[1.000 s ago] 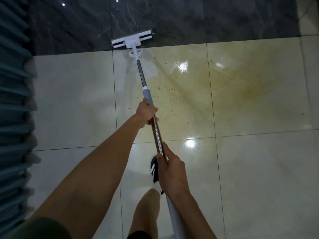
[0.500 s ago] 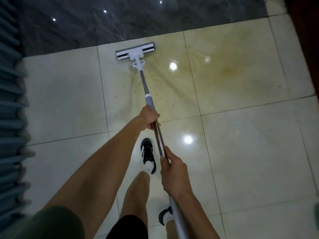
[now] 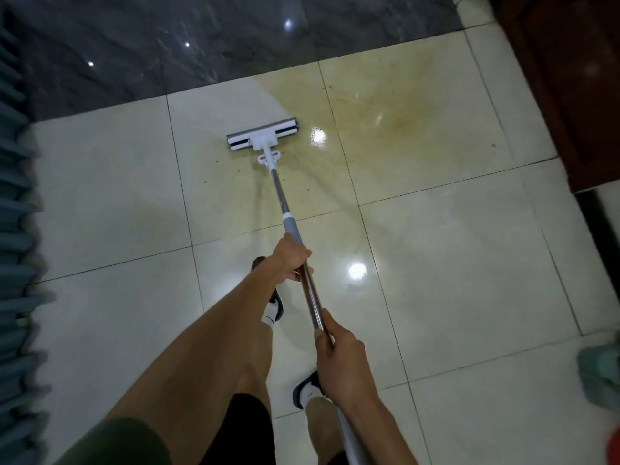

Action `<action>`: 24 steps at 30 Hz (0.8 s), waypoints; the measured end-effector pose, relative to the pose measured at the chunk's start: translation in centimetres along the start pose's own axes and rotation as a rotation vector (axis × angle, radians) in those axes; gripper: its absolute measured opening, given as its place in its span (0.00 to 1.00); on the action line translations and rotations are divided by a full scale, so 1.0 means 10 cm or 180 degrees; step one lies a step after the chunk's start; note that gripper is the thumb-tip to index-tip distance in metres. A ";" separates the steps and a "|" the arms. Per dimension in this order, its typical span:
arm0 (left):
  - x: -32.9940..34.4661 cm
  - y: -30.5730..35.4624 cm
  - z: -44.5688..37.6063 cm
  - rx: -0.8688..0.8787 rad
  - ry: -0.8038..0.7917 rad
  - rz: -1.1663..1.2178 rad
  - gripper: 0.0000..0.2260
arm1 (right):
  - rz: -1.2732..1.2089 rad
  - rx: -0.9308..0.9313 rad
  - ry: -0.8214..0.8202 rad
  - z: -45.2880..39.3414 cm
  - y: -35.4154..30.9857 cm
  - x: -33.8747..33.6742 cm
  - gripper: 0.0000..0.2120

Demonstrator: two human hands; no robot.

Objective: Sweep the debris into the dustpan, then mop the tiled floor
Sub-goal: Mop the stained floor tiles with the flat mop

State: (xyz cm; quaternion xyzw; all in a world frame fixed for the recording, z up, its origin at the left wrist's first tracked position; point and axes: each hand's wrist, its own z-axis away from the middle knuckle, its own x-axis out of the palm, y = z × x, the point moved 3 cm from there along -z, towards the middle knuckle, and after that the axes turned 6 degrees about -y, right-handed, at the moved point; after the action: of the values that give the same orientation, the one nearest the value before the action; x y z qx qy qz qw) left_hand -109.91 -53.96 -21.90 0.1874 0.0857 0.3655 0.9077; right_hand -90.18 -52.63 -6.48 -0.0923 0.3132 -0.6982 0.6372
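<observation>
A white flat mop head (image 3: 262,135) lies on the cream tiled floor (image 3: 453,263), at the left edge of a yellowish stain (image 3: 399,119) with small brown specks around it. Its metal pole (image 3: 281,194) runs back toward me. My left hand (image 3: 291,259) grips the pole just below the grey collar. Lower on the pole, my right hand (image 3: 339,355) grips it near my body. No dustpan is in view.
Dark marbled tiles (image 3: 201,45) border the cream floor at the back. A blue-grey ribbed object (image 3: 15,229) runs along the left edge. Dark wooden furniture (image 3: 567,78) stands at the right. A teal cloth (image 3: 600,367) lies at the right edge. My feet in black shoes (image 3: 273,307) stand beneath the pole.
The mop head has been pulled back from the dark tile border onto the cream tile, toward me. I have stepped backward and the view has shifted left; both hands keep their grip.
</observation>
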 end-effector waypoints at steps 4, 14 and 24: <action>-0.03 0.06 0.01 0.0120 0.0172 0.0292 0.24 | 0.0016 -0.0060 0.0088 -0.05 -0.10 0.00 0.19; -0.65 0.78 -0.50 0.0257 0.0309 0.0271 0.28 | -0.0112 -0.0221 0.0136 -0.78 -0.84 0.06 0.18; -1.50 2.15 -1.11 0.0281 0.0271 -0.0019 0.29 | -0.0135 -0.0175 0.0286 -1.90 -2.12 0.04 0.21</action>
State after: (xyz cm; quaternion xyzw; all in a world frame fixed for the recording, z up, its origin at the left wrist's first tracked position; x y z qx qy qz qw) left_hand -137.49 -47.00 -23.13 0.2112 0.1409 0.3662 0.8952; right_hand -117.89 -47.08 -9.73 -0.0849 0.3585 -0.7061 0.6047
